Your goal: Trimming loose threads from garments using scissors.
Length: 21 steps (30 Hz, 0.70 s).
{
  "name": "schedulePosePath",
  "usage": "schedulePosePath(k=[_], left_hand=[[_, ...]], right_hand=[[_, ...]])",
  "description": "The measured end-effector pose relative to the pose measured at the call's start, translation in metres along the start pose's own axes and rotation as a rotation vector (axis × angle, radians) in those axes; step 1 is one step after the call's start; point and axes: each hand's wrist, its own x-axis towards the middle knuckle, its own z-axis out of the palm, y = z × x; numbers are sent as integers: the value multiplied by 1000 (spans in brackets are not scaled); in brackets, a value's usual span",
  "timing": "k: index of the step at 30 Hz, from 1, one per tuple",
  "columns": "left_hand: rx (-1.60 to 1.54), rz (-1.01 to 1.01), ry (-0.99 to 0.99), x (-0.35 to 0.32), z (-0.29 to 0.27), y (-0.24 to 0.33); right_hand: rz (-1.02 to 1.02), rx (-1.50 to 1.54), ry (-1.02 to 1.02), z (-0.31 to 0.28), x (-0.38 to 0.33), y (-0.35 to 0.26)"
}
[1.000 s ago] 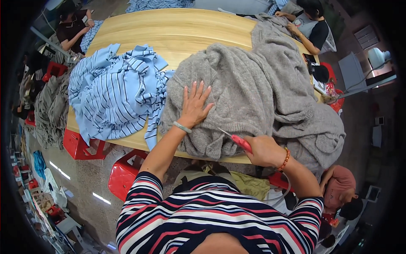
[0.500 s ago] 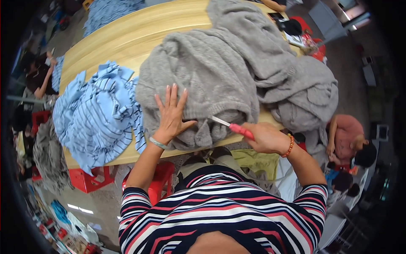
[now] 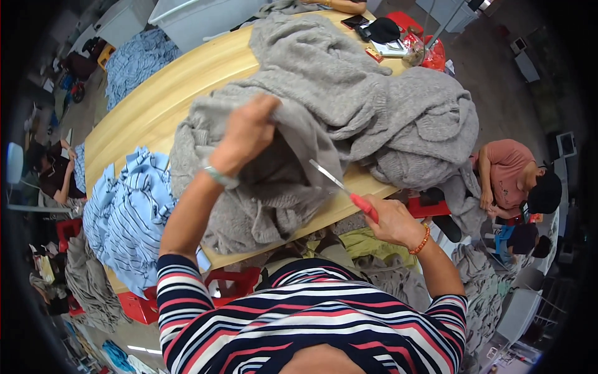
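Note:
My left hand, fingers closed, lifts the edge of a grey knitted sweater from the table. The raised cloth opens the garment, and its dark inside shows below the hand. In my right hand is a slim metal-bladed tool with a red handle. Its blade points up and left, beside the sweater's right side; I cannot tell whether it touches the cloth. More grey knitwear is heaped against the sweater on the far side and to the right.
Blue striped garments are piled at the left of the wooden table. A black cap and red plastic bag lie at its far right. A person in pink sits to the right. A red stool stands under the near edge.
My left hand, flat on the sweater before, has gripped the cloth and raised it. The right hand, with the tool, is slightly lower and further right. The view has shifted.

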Motion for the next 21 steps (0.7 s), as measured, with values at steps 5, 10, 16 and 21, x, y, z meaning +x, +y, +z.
schedulePosePath(k=[5, 10, 16, 21], left_hand=[[-561, 42, 323, 77, -59, 107], [-383, 457, 453, 135, -49, 189], [516, 767, 741, 218, -7, 238], [-1080, 426, -8, 309, 138, 274]], right_hand=[[-308, 7, -35, -45, 32, -15], [-538, 7, 364, -86, 52, -13], [-70, 87, 930, -195, 12, 49], [322, -536, 908, -245, -11, 259]])
